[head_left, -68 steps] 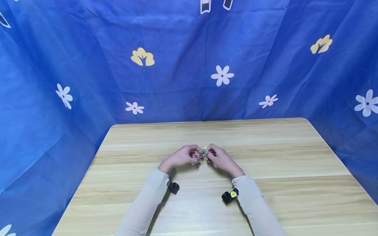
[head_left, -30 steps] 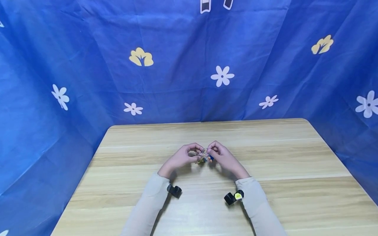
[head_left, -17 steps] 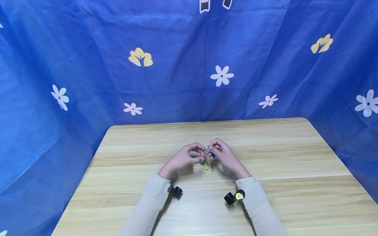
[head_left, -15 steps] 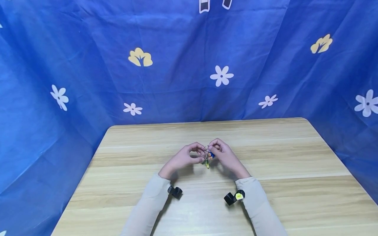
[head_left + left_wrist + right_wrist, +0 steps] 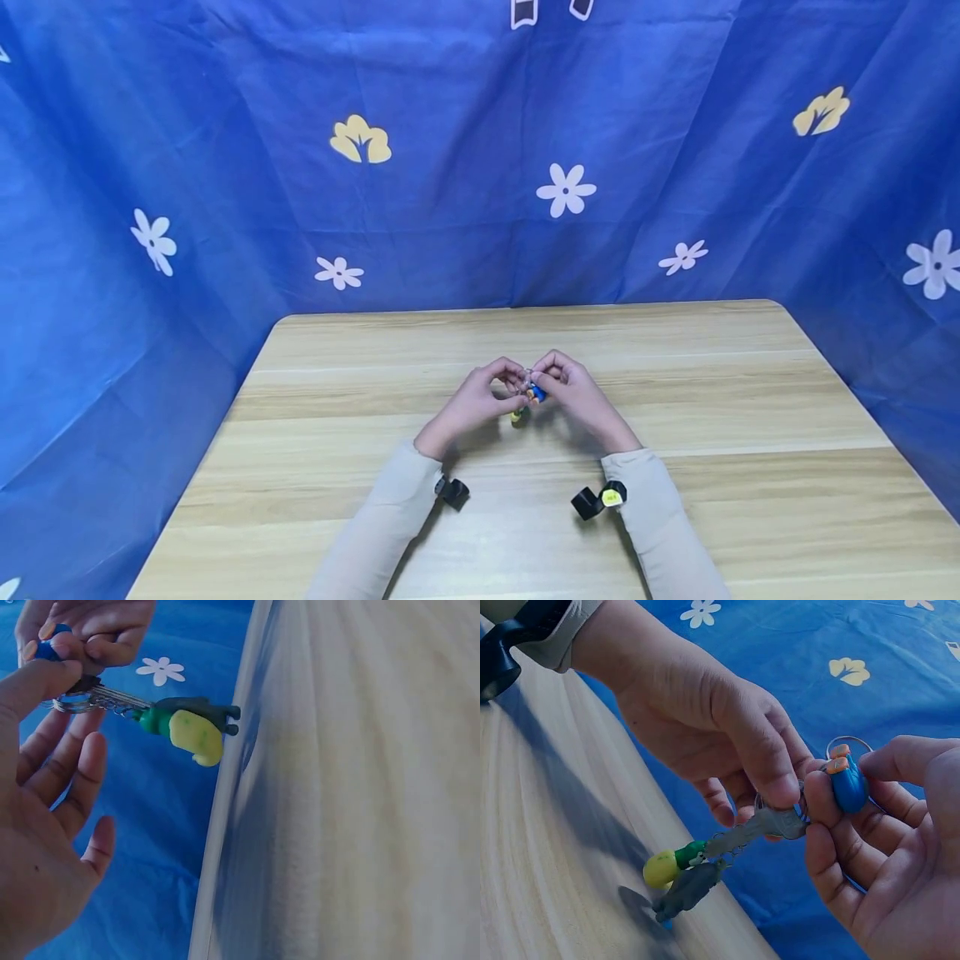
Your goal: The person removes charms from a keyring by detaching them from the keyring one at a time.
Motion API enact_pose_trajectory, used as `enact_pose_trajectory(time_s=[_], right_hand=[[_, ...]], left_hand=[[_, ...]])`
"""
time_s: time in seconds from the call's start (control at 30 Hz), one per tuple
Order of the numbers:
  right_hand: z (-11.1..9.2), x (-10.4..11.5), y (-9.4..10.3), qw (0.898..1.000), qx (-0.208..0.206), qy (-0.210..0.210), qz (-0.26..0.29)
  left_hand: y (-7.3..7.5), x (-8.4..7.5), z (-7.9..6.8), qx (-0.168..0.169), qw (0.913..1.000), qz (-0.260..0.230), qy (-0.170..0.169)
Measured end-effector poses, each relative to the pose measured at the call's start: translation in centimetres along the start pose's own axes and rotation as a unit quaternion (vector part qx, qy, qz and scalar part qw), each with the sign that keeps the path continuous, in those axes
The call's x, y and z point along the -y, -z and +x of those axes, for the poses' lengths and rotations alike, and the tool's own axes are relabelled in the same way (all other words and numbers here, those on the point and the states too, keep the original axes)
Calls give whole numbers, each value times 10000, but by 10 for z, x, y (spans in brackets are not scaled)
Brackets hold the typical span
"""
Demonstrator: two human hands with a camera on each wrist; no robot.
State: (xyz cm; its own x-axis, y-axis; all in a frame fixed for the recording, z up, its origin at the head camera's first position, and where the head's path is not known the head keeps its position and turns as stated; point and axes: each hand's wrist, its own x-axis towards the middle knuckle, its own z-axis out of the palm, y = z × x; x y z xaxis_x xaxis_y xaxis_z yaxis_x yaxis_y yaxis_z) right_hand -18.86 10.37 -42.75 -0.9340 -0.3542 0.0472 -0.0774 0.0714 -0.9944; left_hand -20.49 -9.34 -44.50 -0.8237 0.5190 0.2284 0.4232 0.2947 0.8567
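Note:
Both hands meet above the middle of the table around a bunch of keys with charms. My left hand (image 5: pixel 480 402) pinches the bunch between thumb and forefinger, its other fingers loosely bent. Under its thumb a metal key (image 5: pixel 761 825) shows. Below the pinch dangle a yellow-and-green figure charm (image 5: pixel 196 739) and a dark grey charm (image 5: pixel 691 889). My right hand (image 5: pixel 576 396) pinches a thin metal key ring (image 5: pixel 847 738), and a blue charm with orange ends (image 5: pixel 849 787) lies against its fingers. How the rings link is partly hidden by the fingers.
The light wood table (image 5: pixel 337 500) lies under both forearms. A blue cloth (image 5: pixel 450 167) with white flowers and yellow trees rises behind its far edge and along both sides. Black wrist cameras (image 5: pixel 453 493) sit on the sleeves.
The blue charm has come into view by the right fingers. The yellow-and-green charm has gone from above the bunch to hanging below the left thumb. The left hand has shifted slightly right.

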Motion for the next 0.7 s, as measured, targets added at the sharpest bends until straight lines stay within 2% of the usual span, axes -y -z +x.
enact_pose_trajectory(time_s=[0.23,0.7], right_hand=[[-1,1,4,9998,45,56,171],[-3,4,3,9994,222,58,247]], left_hand=[[-1,-1,0,-200,9998,-64,40],[-2,-2,0,-364,9991,-38,-234]])
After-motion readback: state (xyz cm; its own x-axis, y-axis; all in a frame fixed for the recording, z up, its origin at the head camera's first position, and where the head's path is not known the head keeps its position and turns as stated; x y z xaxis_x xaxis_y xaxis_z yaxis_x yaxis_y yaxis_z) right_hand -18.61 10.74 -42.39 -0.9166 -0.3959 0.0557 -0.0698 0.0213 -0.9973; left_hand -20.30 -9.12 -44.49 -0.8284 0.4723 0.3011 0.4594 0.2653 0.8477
